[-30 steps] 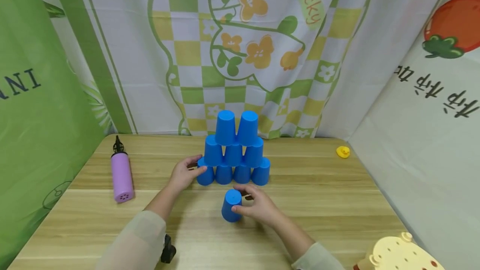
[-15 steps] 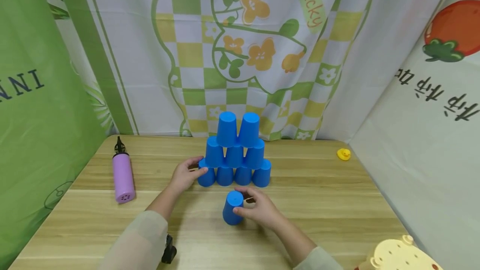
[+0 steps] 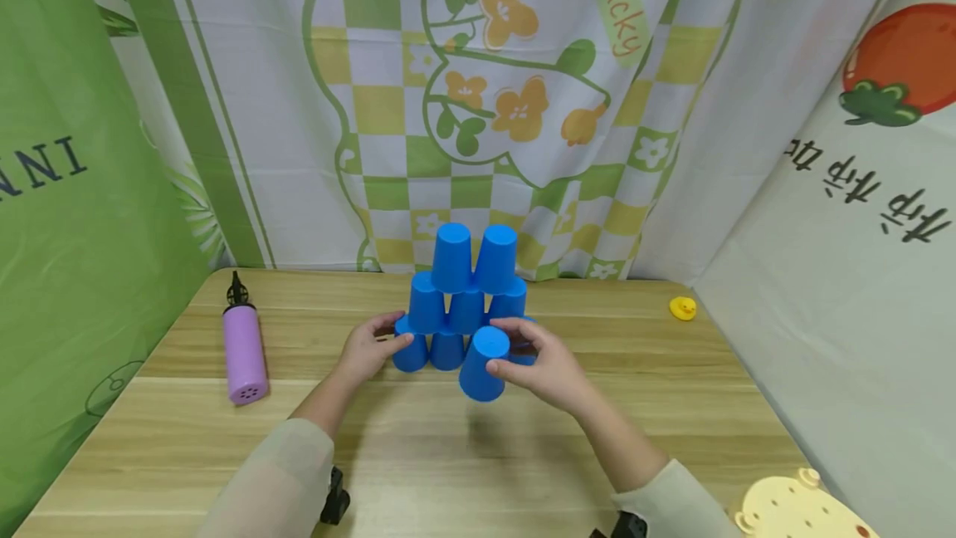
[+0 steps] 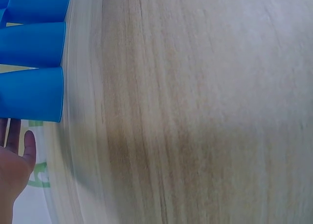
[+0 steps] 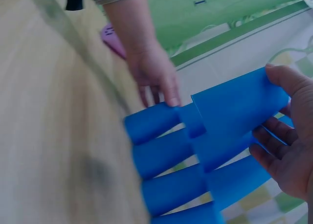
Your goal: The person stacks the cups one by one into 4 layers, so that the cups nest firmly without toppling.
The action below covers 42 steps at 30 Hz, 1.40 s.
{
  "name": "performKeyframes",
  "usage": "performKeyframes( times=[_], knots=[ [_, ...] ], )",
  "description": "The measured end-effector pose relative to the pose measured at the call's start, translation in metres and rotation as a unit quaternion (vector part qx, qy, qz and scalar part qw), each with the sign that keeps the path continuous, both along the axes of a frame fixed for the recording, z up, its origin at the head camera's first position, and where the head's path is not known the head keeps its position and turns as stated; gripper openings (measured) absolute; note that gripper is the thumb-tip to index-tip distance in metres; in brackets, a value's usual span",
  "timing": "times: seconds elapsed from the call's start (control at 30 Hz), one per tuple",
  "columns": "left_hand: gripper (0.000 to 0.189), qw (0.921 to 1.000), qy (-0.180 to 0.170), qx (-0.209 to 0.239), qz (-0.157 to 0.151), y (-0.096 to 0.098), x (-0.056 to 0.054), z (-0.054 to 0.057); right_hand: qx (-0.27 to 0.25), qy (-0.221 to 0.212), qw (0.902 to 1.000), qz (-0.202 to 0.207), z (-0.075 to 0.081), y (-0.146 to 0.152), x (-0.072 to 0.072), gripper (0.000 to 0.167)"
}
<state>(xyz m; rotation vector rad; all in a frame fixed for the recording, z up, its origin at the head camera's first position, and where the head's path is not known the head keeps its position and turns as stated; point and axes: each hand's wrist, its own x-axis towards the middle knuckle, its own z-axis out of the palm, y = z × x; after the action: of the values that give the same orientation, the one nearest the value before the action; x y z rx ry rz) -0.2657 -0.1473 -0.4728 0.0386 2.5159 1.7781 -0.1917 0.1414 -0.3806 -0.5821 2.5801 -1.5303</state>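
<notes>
Blue plastic cups stand upside down in a pyramid of three rows, with two cups, the left one [image 3: 451, 260] and the right one [image 3: 500, 260], on top. My right hand [image 3: 551, 368] grips another upside-down cup [image 3: 480, 376] between thumb and fingers, raised above the table in front of the bottom row and hiding part of it. At the lower left corner, my left hand [image 3: 369, 347] touches the end cup [image 3: 411, 354], thumb toward me. The left wrist view shows fairly straight fingers [image 4: 13, 136] at that cup's side.
On the wooden table [image 3: 418, 471], a purple hand pump [image 3: 244, 355] lies at left. A small yellow duck [image 3: 683, 308] sits at the far right, and a cream-coloured spotted item [image 3: 802, 509] is at the lower right. A patterned curtain [image 3: 388, 131] hangs behind the pyramid.
The right hand has lifted the loose cup off the table, moving it up and slightly right toward the pyramid. The left hand stays at the corner cup.
</notes>
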Motion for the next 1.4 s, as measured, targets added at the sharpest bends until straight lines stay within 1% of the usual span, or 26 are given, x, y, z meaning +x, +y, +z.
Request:
performKeyframes(
  times=[0.13, 0.27, 0.33, 0.5, 0.6, 0.73, 0.87, 1.03, 1.2, 1.4],
  knots=[
    [0.055, 1.0, -0.003, 0.002, 0.0, 0.0, -0.001, -0.001, -0.004, 0.026, 0.9997, 0.0, 0.029, 0.005, -0.008, 0.053],
    [0.056, 1.0, -0.001, -0.003, -0.004, -0.001, -0.001, -0.002, -0.013, 0.047, 0.9987, -0.011, 0.058, 0.006, -0.016, 0.053],
    [0.056, 1.0, 0.002, -0.004, -0.004, -0.001, -0.001, -0.002, -0.016, 0.047, 0.9986, -0.019, 0.073, 0.005, -0.019, 0.052],
    [0.055, 1.0, 0.006, -0.004, -0.003, 0.0, -0.001, -0.002, -0.01, 0.026, 0.9989, -0.037, 0.106, 0.001, -0.03, 0.052],
    [0.055, 1.0, 0.006, -0.005, -0.004, 0.0, -0.001, -0.003, -0.011, 0.026, 0.9988, -0.04, 0.121, 0.0, -0.039, 0.053],
    [0.054, 1.0, 0.0, 0.0, -0.004, 0.0, -0.001, -0.002, -0.004, 0.038, 0.9982, -0.045, 0.139, -0.005, -0.05, 0.055],
    [0.054, 1.0, -0.007, 0.004, -0.003, 0.0, -0.002, -0.002, 0.004, 0.049, 0.9967, -0.064, 0.151, -0.012, -0.061, 0.057],
    [0.054, 0.9999, -0.005, 0.008, -0.003, 0.0, -0.005, -0.003, 0.018, 0.053, 0.9948, -0.085, 0.157, -0.02, -0.076, 0.059],
    [0.055, 0.9999, -0.008, 0.008, -0.004, -0.001, -0.005, -0.004, 0.025, 0.05, 0.9933, -0.101, 0.158, -0.026, -0.09, 0.061],
    [0.056, 0.9999, -0.014, 0.008, -0.004, -0.002, -0.005, -0.007, 0.01, 0.042, 0.9941, -0.1, 0.153, -0.029, -0.101, 0.06]
  ],
)
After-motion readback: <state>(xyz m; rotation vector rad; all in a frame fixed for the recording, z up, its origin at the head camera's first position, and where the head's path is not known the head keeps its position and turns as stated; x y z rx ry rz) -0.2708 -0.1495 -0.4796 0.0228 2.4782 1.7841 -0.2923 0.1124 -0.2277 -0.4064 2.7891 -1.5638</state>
